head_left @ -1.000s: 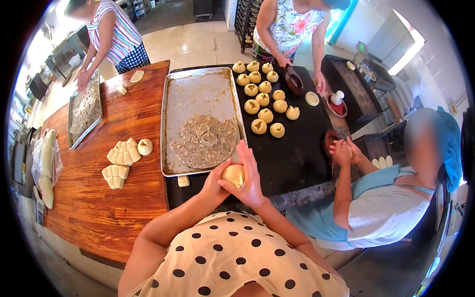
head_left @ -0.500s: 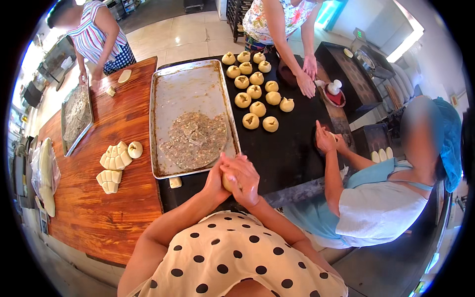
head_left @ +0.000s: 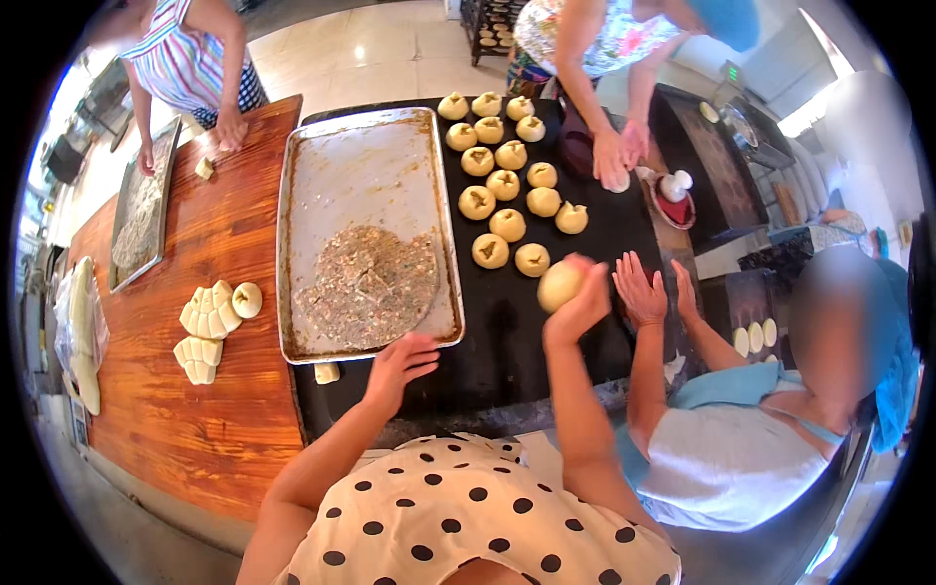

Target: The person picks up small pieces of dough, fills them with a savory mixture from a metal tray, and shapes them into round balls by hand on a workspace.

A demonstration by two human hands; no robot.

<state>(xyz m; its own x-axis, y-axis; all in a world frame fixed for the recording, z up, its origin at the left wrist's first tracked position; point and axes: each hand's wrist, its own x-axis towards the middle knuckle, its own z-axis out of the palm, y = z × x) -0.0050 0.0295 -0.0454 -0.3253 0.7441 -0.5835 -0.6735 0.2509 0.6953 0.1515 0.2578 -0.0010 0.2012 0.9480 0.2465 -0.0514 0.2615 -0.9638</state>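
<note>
top [head_left: 468,517]: cream w/ black polka dots | sleeveless | arms bare

Right hand [head_left: 577,304] raised (left [head_left: 398,363] open)

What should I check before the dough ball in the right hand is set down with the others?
1. Right hand grips the dough ball: ok.
2. Bare spot on the black mat beside the filled buns: ok.
3. Neighbour's hands clear of that spot: not ok, right alongside.
4. Left hand empty, at the filling tray edge: ok.
5. Ball sealed underneath: cannot tell.
</note>
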